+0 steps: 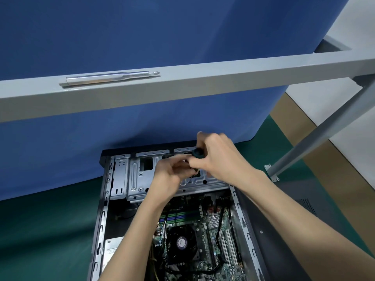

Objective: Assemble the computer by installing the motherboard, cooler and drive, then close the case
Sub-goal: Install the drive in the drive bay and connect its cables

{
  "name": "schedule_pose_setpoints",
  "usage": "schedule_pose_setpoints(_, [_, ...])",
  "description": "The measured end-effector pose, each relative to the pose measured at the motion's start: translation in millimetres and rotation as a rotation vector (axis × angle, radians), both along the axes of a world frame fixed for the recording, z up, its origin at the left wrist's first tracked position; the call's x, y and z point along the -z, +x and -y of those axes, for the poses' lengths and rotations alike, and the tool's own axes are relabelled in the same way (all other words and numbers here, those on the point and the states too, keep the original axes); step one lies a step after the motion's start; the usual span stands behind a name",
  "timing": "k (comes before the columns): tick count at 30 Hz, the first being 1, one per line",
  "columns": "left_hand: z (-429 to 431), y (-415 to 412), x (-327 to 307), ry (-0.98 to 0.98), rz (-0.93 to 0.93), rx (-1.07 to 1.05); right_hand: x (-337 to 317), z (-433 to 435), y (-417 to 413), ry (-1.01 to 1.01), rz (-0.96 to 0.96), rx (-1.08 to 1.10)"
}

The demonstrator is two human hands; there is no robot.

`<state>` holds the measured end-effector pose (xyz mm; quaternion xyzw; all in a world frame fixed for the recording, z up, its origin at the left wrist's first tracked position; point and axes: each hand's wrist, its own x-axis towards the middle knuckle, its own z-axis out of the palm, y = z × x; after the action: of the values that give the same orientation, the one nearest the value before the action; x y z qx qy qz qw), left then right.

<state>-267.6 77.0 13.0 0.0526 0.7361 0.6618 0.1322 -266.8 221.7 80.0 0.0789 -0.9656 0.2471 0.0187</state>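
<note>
1. Nearest the camera, below the grip, the motherboard [203, 226] lies inside the open case [102, 220]. The black cooler [182, 243] sits on it. Both forearms cross above the board and hide parts of it.
2. A black panel [284, 220] lies flat just right of the case, on the green mat [40, 230].
3. The right hand [219, 157] is wrapped round the dark handle of a screwdriver [197, 153].
4. The left hand [168, 177] meets it from the left, with fingers curled toward the shaft. Blur hides whether they pinch anything.
5. Directly under both hands is the metal drive cage [140, 175], at the case's far end. The hands cover its right half.
6. Beyond the grip stands a blue partition [142, 37].
7. Above the grip, a grey beam [223, 78] crosses the view. A silver tool [109, 78] lies on it, up and left.
</note>
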Motion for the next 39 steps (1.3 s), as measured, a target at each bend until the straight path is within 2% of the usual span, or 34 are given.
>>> schedule_pose_setpoints(5, [-5.6, 7.7, 2.2, -0.094, -0.074, -0.025, 4.9, 11.0, -0.1, 0.166, -0.033, 0.123])
schedule_pose_setpoints(9, [-0.5, 2.0, 5.3, -0.04, -0.044, 0.056, 4.9, 4.0, 3.1, -0.027, 0.021, 0.0])
schedule_pose_setpoints(11, [2.2, 2.3, 10.6, -0.056, 0.007, 0.017, 7.0, 5.7, -0.1, -0.032, -0.004, 0.052])
schedule_pose_setpoints(15, [-7.4, 13.7, 27.8, -0.446, -0.111, -0.028, 10.3, 10.1, -6.5, 0.135, -0.067, 0.194])
schedule_pose_setpoints(17, [-15.1, 13.7, 36.0, -0.504, -0.169, -0.068, 14.5, 10.1, -5.6, 0.171, -0.071, 0.231])
schedule_pose_setpoints(20, [-20.0, 7.1, 40.7, -0.509, -0.213, -0.077, 15.0, 6.5, -0.3, 0.175, -0.065, 0.209])
schedule_pose_setpoints(23, [-17.3, 1.6, 43.5, -0.461, -0.197, -0.049, 3.8, -1.2, 0.7, -0.002, 0.0, 0.039])
schedule_pose_setpoints(25, [-15.4, 1.2, 44.8, -0.427, -0.191, -0.061, -0.2, -1.4, -2.4, -0.045, 0.006, 0.0])
schedule_pose_setpoints(27, [-13.6, 4.7, 47.4, -0.447, -0.191, -0.09, 0.8, 3.0, -5.6, 0.01, -0.013, 0.034])
schedule_pose_setpoints(30, [-13.2, 11.8, 51.7, -0.583, -0.222, -0.116, 4.8, 6.6, -5.4, 0.153, -0.039, 0.1])
schedule_pose_setpoints(35, [-16.8, 11.8, 53.5, -0.656, -0.235, -0.1, 5.3, 2.5, -1.6, 0.072, -0.006, 0.028])
schedule_pose_setpoints(39, [-16.1, 10.5, 52.8, -0.583, -0.189, -0.123, -3.4, -4.1, -3.7, 0.09, 0.103, -0.029])
